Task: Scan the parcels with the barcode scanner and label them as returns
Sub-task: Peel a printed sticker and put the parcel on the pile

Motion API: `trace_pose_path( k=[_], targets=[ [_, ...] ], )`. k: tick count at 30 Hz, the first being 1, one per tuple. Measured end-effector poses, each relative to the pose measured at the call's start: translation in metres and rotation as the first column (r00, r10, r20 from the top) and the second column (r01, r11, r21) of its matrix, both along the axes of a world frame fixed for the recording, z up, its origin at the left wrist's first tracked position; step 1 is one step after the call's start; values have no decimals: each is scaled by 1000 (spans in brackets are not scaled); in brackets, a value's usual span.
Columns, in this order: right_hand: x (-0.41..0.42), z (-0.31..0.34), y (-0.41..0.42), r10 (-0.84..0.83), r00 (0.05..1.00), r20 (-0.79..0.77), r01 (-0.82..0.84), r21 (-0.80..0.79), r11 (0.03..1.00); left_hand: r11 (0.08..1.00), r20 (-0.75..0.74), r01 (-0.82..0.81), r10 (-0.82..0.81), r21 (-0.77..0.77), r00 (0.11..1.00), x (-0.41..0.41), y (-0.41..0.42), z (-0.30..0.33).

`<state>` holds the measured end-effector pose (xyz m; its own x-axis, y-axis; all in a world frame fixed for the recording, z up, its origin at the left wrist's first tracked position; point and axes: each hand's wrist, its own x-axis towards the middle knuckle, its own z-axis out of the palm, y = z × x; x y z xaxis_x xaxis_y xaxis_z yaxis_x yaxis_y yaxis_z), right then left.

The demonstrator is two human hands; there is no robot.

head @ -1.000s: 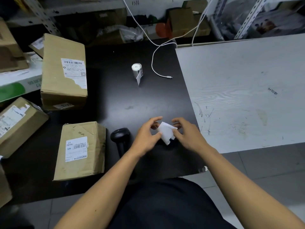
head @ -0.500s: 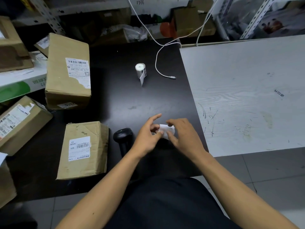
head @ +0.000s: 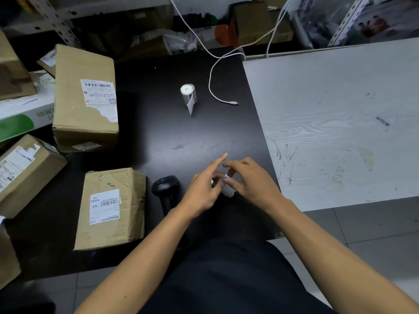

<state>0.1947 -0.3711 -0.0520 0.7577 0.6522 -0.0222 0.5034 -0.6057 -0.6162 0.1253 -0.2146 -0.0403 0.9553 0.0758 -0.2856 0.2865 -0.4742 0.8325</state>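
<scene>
A small white paper label (head: 227,190) sits between both hands above the black table (head: 172,137). My left hand (head: 204,186) pinches it with its index finger stretched out. My right hand (head: 249,180) pinches its other side, and the fingers hide most of it. The black barcode scanner (head: 166,189) lies just left of my left hand. A cardboard parcel (head: 112,207) with a barcode label lies left of the scanner. A taller parcel (head: 85,96) stands behind it. A white label roll (head: 189,96) stands mid-table with its loose end hanging.
More parcels (head: 25,171) crowd the left edge beside a white and green box (head: 20,109). A white cable (head: 215,87) trails from the shelves onto the table. A pale wood-grain board (head: 340,121) adjoins on the right. Cluttered shelving stands behind.
The white label has been folded or crumpled smaller between my fingers. Both hands have closed in together, and my left index finger now points outward.
</scene>
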Motion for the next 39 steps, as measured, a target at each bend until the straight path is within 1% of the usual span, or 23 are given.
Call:
trace_pose_path(
  k=[3, 5, 8, 10, 13, 15, 18, 21, 24, 27, 28, 29, 30, 31, 32, 33, 34, 35, 36, 37, 39],
  targets=[
    [4, 1, -2, 21, 997, -73, -21, -3, 1000, 999, 2, 14, -14, 29, 1000, 0, 0, -1],
    [6, 2, -3, 9, 986, -167, -6, 16, 1000, 998, 14, 37, -38, 55, 999, 0, 0, -1],
    [9, 2, -7, -56, 937, -344, 87, 75, 993, 991, 33, 79, -83, 112, 996, 0, 2, -4],
    [11, 2, -10, -99, 908, -408, 156, 110, 982, 985, 22, 94, -98, 142, 995, 0, 4, -7],
    [12, 3, -11, -132, 913, -386, 187, 108, 976, 986, 11, 90, -93, 140, 996, -1, 4, -9],
    [12, 3, -11, -171, 913, -372, 233, 130, 964, 994, 10, 55, -56, 93, 998, -1, 3, -11],
    [13, 5, -13, -285, 891, -354, 370, 201, 907, 1000, -4, -22, 22, -13, 1000, -2, 6, -14],
    [14, 8, -20, -373, 851, -371, 480, 260, 838, 990, -56, -111, 106, -89, 993, 0, 8, -17],
    [14, 10, -25, -433, 817, -380, 548, 282, 787, 979, -104, -172, 160, -109, 982, 2, 9, -21],
    [12, 13, -26, -446, 799, -404, 580, 318, 750, 977, -154, -181, 163, -112, 974, 2, 9, -21],
    [11, 13, -26, -436, 798, -416, 581, 337, 741, 978, -174, -179, 160, -102, 972, 2, 9, -19],
    [10, 12, -26, -425, 798, -427, 582, 361, 729, 984, -181, -170, 157, -56, 971, 1, 8, -17],
    [10, 11, -26, -416, 801, -430, 580, 388, 716, 987, -168, -157, 160, 33, 973, 0, 7, -14],
    [9, 11, -25, -402, 806, -434, 575, 418, 703, 978, -130, -157, 175, 134, 976, 0, 7, -11],
    [8, 11, -24, -389, 812, -436, 570, 443, 692, 964, -67, -181, 197, 196, 978, 0, 6, -7],
    [8, 12, -22, -364, 817, -448, 561, 470, 682, 958, 2, -215, 219, 189, 976, 1, 4, 1],
    [6, 14, -20, -329, 821, -467, 551, 495, 672, 964, 46, -243, 239, 111, 970, 4, 3, 10],
    [6, 16, -17, -292, 824, -485, 540, 520, 661, 967, 52, -253, 254, -20, 966, 7, 2, 21],
    [6, 19, -14, -259, 826, -500, 530, 537, 656, 955, 14, -240, 246, -177, 969, 10, 0, 33],
    [6, 21, -10, -230, 827, -513, 522, 548, 654, 923, -44, -211, 208, -322, 977, 12, -2, 45],
    [7, 27, -3, -182, 825, -535, 506, 556, 660, 852, -126, -148, 98, -501, 987, 13, -4, 63]
  ],
)
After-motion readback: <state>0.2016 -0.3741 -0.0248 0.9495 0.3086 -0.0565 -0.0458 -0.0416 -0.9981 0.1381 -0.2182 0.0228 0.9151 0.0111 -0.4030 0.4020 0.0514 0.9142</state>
